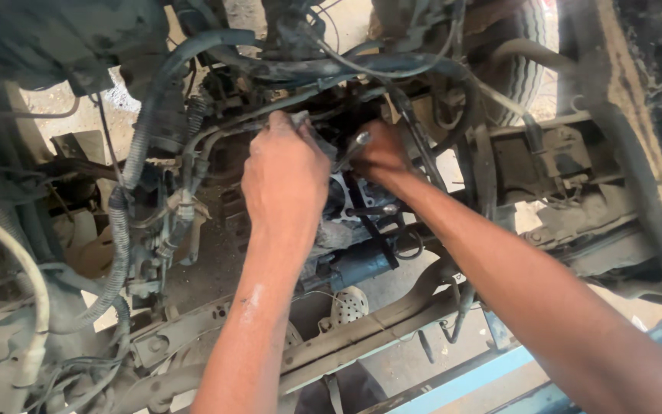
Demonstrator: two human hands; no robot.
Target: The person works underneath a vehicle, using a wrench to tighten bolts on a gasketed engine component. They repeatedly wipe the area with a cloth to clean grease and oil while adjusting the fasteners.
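Head view: left hand (285,176) fingers curl on an engine part (346,230); right hand (381,153) fingers grip a wrench (355,143).

Both hands (331,169) on engine (346,222), right gripping wrench (355,146).

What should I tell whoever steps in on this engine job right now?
Left hand: closed around a dark engine part at the middle of the bay, gripping its top edge.
Right hand: closed on a metal wrench, whose head sits at the top of that same part.
Around them: corrugated hose at left, blue cylindrical unit just below the hands, tyre at upper right, frame rail across the bottom.
Done: cannot tell which fasteners are already loose.
Left: the wrench work at the part's top looks unfinished; the part is still in place.
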